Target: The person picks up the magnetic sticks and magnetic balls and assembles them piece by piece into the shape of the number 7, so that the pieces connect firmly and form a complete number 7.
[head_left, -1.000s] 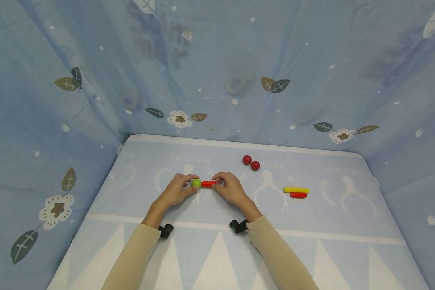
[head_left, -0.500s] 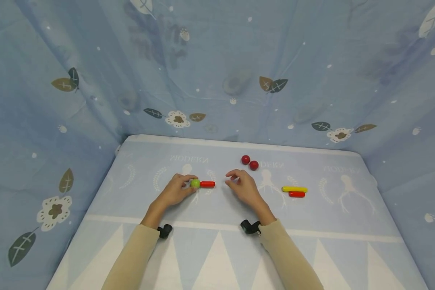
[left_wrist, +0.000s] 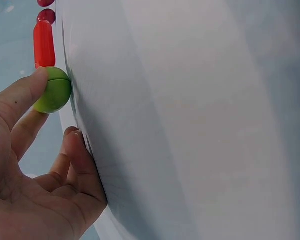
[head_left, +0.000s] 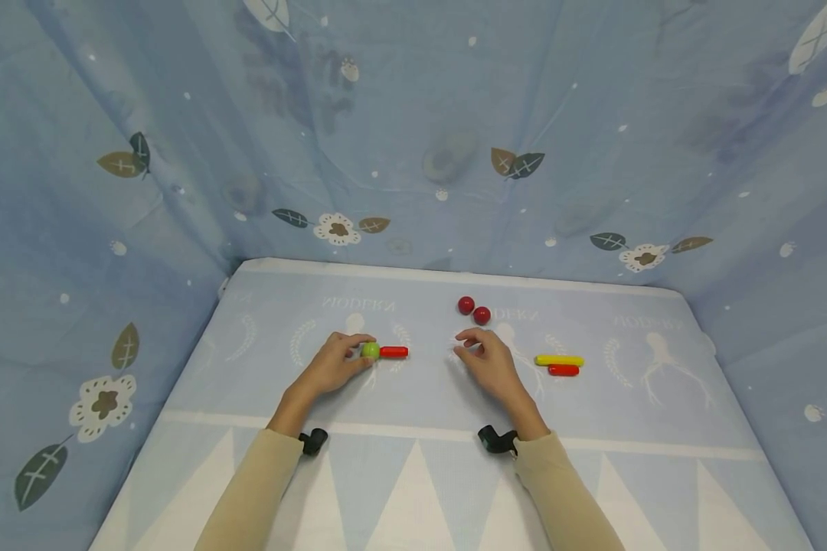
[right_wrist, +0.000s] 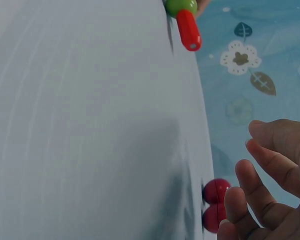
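My left hand [head_left: 332, 365] pinches a small green ball [head_left: 371, 350] between thumb and fingers. From the ball's right side a short red stick [head_left: 394, 352] points out, level and in line with it. In the left wrist view the thumb lies on the green ball [left_wrist: 57, 91] right where the red stick [left_wrist: 44, 44] meets it. To the right, apart from the stick, my right hand [head_left: 494, 367] hovers with loosely bent fingers and holds nothing. The right wrist view shows a gap between its thumb and the other fingers.
Two dark red balls [head_left: 474, 311] lie side by side behind the right hand. Farther right, a yellow stick [head_left: 559, 360] lies alongside another short red stick [head_left: 563, 370]. A patterned blue cloth wall [head_left: 413, 153] rises behind the table [head_left: 413, 428].
My right hand has let go of the red stick's end and drawn away to the right. The left hand keeps its pinch on the green ball.
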Motion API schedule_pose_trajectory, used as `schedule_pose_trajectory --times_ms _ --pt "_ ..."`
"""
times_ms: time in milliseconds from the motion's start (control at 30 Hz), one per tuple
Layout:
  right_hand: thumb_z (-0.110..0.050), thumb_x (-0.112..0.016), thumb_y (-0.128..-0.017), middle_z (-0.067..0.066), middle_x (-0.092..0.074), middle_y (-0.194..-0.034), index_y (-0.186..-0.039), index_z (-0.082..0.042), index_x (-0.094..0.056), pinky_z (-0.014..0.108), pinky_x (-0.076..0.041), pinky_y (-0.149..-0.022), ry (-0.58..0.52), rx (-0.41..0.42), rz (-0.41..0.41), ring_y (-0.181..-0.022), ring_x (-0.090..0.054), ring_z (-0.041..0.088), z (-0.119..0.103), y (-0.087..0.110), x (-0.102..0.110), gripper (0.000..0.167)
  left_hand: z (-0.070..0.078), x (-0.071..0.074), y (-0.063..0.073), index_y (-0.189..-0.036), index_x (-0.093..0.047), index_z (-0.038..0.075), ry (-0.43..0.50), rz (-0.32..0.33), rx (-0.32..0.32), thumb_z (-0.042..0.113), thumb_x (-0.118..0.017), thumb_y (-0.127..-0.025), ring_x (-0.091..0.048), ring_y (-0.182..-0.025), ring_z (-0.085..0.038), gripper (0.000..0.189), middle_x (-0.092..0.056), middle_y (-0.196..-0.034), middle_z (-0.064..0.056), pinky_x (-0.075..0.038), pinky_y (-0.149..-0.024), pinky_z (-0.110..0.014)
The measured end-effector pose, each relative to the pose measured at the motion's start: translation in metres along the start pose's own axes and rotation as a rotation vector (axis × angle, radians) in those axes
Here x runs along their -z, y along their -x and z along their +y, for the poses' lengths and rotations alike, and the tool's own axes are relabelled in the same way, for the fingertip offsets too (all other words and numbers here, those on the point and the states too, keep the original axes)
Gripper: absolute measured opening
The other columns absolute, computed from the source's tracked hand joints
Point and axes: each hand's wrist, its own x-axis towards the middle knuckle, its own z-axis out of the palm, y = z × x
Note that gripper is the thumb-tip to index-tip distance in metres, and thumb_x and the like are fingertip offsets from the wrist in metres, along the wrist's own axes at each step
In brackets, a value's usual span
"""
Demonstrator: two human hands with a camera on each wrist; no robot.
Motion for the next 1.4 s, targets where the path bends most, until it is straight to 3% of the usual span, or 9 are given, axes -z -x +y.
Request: schedule_pose_trajectory --times_ms 433,867,1133,1400 --pt "-0.017 -0.073 -0.094 0.008 -0.063 -0.100 -0.114 -0.011 -0.070 0.037 -0.048 -0.077 -0.008 -0.045 0.058 -0.087 -0.056 0.026 0.013 0.002 0.024 0.021 0.001 0.000 0.001 -0.135 -0.064 0.018 0.005 -0.001 0.006 0.022 -0.072 -0.095 -0.055 -0.107 -0.031 0.041 -0.053 -0.122 -0.017 -0.049 -0.085 -0.047" --pt "-0.019 -0.070 -0.095 0.016 -0.062 -0.107 -0.120 -0.005 -0.067 0.040 -0.046 -0.080 -0.033 -0.142 0.212 -0.093 -0.055 0.030 0.022 -0.024 0.030 0.029 0.001 0.000 0.001 -0.135 -0.064 0.018 -0.002 0.000 -0.001 0.023 -0.072 -0.095 -0.055 -0.106 -0.030 0.041 -0.053 -0.122 -0.016 -0.049 -0.085 -0.047" --pt "-0.024 -0.069 -0.096 0.020 -0.055 -0.123 -0.132 -0.007 -0.060 0.048 -0.047 -0.093 -0.073 -0.244 0.186 -0.108 -0.052 0.036 0.028 -0.040 0.028 0.040 -0.002 0.000 -0.001 -0.135 -0.064 0.020 -0.002 -0.003 0.011 0.025 -0.073 -0.094 -0.055 -0.107 -0.030 0.042 -0.053 -0.123 -0.016 -0.050 -0.084 -0.047" --pt "-0.027 -0.072 -0.093 0.022 -0.058 -0.121 -0.133 -0.006 -0.061 0.051 -0.037 -0.096 0.025 -0.255 0.169 -0.115 -0.044 0.038 0.035 -0.047 0.017 0.047 -0.004 -0.001 -0.003 -0.135 -0.064 0.021 -0.007 -0.009 0.017 0.025 -0.073 -0.094 -0.055 -0.107 -0.029 0.042 -0.053 -0.123 -0.015 -0.050 -0.084 -0.047"
